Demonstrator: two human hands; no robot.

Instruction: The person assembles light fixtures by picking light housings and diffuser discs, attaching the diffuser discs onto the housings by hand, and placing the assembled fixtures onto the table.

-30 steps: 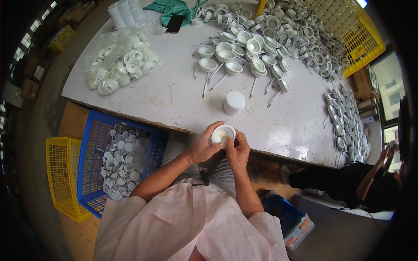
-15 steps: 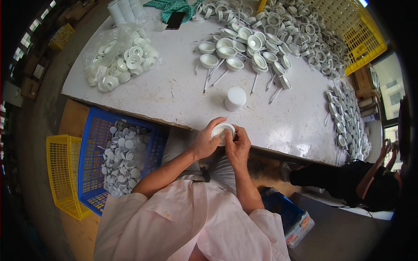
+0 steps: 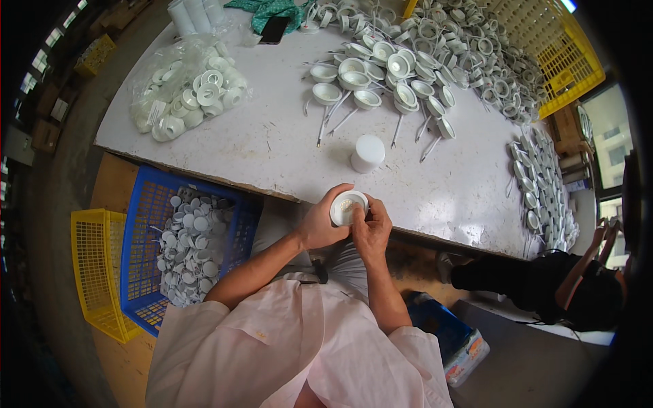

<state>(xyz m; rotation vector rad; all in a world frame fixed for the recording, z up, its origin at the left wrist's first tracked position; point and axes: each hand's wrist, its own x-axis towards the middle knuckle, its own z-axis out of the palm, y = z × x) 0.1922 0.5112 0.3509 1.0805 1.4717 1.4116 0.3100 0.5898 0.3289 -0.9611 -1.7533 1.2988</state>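
Note:
Close to the table's front edge, my left hand (image 3: 324, 221) is wrapped round the left side of a white round downlight housing (image 3: 343, 210). Its open side faces up, showing a pale disc with small yellowish dots inside. My right hand (image 3: 371, 228) is closed at the right rim, with a fingertip reaching into the housing. What lies under those right fingers is hidden. Just beyond my hands, a white cylinder (image 3: 368, 154) stands upright on the table.
The white table (image 3: 272, 146) carries a heap of wired downlights (image 3: 401, 75), a clear bag of white rings (image 3: 194, 95), a phone (image 3: 274, 30) and more downlights (image 3: 541, 187) at right. A blue crate (image 3: 143, 251) of white discs and a yellow crate (image 3: 98, 272) stand left. A person (image 3: 544, 282) is at right.
My left thumb has drawn back from inside the housing toward its rim, baring more of the inner disc. The right fingertip has shifted slightly and both hands stay in place.

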